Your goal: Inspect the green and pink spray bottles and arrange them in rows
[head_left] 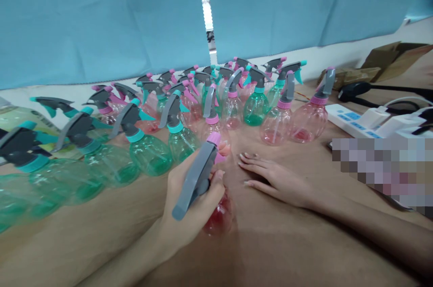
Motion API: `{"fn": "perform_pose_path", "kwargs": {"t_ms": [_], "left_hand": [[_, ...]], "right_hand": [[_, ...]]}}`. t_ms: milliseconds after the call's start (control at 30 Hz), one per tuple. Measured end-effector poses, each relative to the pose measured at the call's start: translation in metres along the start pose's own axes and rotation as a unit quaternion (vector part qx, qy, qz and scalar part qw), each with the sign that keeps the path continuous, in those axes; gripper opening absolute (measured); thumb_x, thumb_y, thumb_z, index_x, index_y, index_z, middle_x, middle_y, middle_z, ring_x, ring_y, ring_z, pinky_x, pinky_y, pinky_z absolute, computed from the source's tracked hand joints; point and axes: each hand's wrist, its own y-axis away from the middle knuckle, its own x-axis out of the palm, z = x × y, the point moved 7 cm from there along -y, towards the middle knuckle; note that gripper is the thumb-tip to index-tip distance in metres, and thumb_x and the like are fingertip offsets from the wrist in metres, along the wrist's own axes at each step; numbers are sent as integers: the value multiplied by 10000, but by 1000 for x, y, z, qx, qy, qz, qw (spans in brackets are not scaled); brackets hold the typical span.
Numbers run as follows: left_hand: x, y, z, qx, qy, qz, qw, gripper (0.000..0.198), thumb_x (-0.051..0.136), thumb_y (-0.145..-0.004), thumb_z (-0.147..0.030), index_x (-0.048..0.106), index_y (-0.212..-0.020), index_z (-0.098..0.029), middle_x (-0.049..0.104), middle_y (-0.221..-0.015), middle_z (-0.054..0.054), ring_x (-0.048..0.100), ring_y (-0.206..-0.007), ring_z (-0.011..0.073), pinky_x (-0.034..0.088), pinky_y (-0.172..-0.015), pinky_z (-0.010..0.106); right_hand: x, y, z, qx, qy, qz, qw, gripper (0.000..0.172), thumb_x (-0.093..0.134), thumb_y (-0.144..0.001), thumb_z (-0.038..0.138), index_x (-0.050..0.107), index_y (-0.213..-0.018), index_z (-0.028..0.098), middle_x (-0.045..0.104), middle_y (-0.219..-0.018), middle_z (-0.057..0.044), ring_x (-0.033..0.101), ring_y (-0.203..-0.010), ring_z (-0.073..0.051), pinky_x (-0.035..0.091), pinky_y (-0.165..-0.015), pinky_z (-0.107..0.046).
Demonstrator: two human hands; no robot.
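Note:
A pink spray bottle [221,219] with a grey trigger head and pink nozzle stands near the front middle. My left hand [182,197] is closed around its neck, just below the head, and hides part of the bottle. To the right, my right hand [270,174] lies palm down on the brown tabletop [270,246], its fingers stretched out and apart from any bottle. Straight beyond the held bottle is another pink spray bottle [212,120]. A green spray bottle [182,143] with a turquoise collar is close on the left.
Several green spray bottles [152,156] line the left, and more pink and green ones crowd the back. Two pink bottles [309,120] stand at right. Beyond them are a white power strip [352,120], plugged-in chargers, a blurred-out flat object [382,170] and cardboard [389,61]. A blue cloth [101,21] hangs behind.

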Motion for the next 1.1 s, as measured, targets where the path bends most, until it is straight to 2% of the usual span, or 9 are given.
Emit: {"fn": "perform_pose_path", "kwargs": {"t_ms": [167, 267, 500, 733, 933, 1100], "left_hand": [[0, 0, -2, 5, -2, 1, 1000, 59, 519, -762, -219, 556, -717, -227, 506, -575, -53, 489, -472, 121, 405, -448, 248], [0, -1, -3, 7, 6, 3, 1000, 65, 528, -754, -217, 521, -691, -230, 501, -571, -56, 477, -466, 117, 400, -444, 243], [0, 0, -1, -24, 9, 10, 1000, 23, 541, -754, -208, 540, -751, -231, 545, -616, -48, 519, -508, 126, 441, -489, 247], [1, -1, -3, -3, 18, 21, 1000, 90, 530, -763, -188, 584, -822, -229, 510, -606, -54, 494, -500, 126, 438, -488, 248], [2, -1, -5, 32, 36, 43, 998, 253, 511, -750, -132, 636, -946, -232, 643, -764, -19, 630, -687, 160, 511, -670, 275], [3, -2, -4, 20, 58, 86, 994, 239, 507, -725, -147, 646, -900, -233, 561, -622, -41, 519, -489, 147, 448, -514, 284]], "right_hand": [[0, 0, 1, -4, 6, 3, 1000, 568, 428, -967, 502, 443, -1425, 167, 409, -1491, -106, 354, -1391, -269, 301, -1145, -498], [0, 0, 1, -5, 10, 3, 1000, 572, 426, -968, 503, 439, -1426, 160, 408, -1493, -106, 350, -1393, -264, 296, -1148, -493], [0, 1, 0, -9, -1, -9, 1000, 551, 450, -961, 496, 437, -1430, 206, 410, -1494, -88, 357, -1390, -263, 300, -1145, -495], [-1, 1, 1, -5, -11, -11, 1000, 545, 454, -959, 498, 436, -1432, 229, 410, -1494, -82, 358, -1389, -272, 301, -1142, -508], [-1, 1, 1, -6, -11, -11, 1000, 554, 455, -958, 499, 433, -1434, 217, 414, -1492, -86, 351, -1393, -270, 299, -1143, -504], [0, 0, 1, -1, -5, -3, 1000, 574, 440, -959, 511, 432, -1434, 189, 404, -1494, -103, 351, -1393, -272, 304, -1140, -507]]}}
